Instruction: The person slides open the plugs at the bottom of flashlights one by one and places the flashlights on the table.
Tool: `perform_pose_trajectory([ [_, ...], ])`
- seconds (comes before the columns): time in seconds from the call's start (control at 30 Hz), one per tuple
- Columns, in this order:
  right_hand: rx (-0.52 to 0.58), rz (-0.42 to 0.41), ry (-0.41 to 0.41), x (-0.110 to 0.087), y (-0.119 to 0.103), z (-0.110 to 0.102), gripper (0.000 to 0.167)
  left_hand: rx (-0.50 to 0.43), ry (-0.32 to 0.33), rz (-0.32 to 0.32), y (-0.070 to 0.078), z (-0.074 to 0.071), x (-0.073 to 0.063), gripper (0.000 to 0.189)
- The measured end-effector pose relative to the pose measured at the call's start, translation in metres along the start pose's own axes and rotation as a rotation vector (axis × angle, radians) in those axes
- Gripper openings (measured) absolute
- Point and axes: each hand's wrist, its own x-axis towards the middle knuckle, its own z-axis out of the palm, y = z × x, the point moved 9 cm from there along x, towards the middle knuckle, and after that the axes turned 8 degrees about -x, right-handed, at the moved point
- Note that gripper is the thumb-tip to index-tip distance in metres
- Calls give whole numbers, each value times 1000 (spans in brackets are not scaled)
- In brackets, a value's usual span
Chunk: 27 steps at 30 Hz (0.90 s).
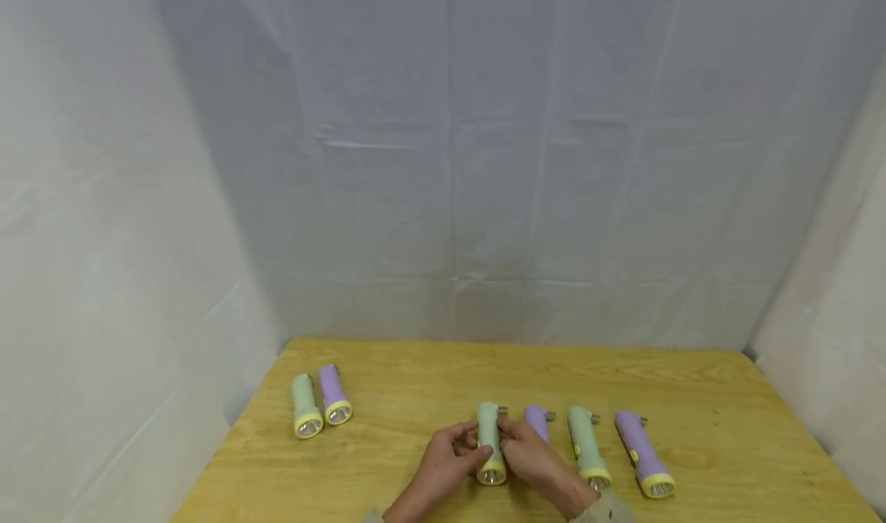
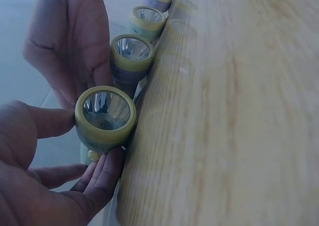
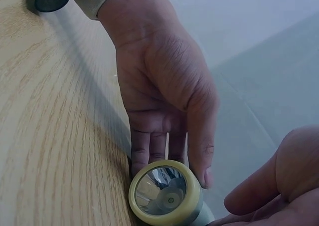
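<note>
A pale green flashlight (image 1: 487, 427) with a yellow rim and metal plug prongs lies lens toward me near the front of the table. My left hand (image 1: 443, 461) holds it from the left, thumb by the yellow head and fingers along the other side, as the left wrist view shows. From the right, my right hand (image 1: 536, 458) grips the same flashlight near its prong end. In the right wrist view its lens (image 3: 162, 191) sits between thumb and fingers. Just behind the right hand, a purple flashlight (image 1: 535, 418) is partly hidden.
To the right lie another green flashlight (image 1: 587, 440) and a purple one (image 1: 640, 450), in a row. A green flashlight (image 1: 304, 401) and a purple flashlight (image 1: 332, 386) lie side by side at the left of the wooden table (image 1: 401, 384). Pale sheeting (image 1: 450, 161) encloses the back and sides.
</note>
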Motion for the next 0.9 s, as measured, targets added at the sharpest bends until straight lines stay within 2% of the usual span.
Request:
perform_pose_trajectory([
  [0.23,-15,34,-12,1,3,0,60,-8,-1,15,1,4,1,55],
  [0.47,-10,73,-8,3,6,-3,61,-2,-6,-7,0,6,4,57],
  [0.6,1,91,-16,4,8,-4,63,3,-13,16,2,9,5,58],
  [0.9,23,37,-20,2,3,-4,65,-5,-2,50,5,13,5,56],
])
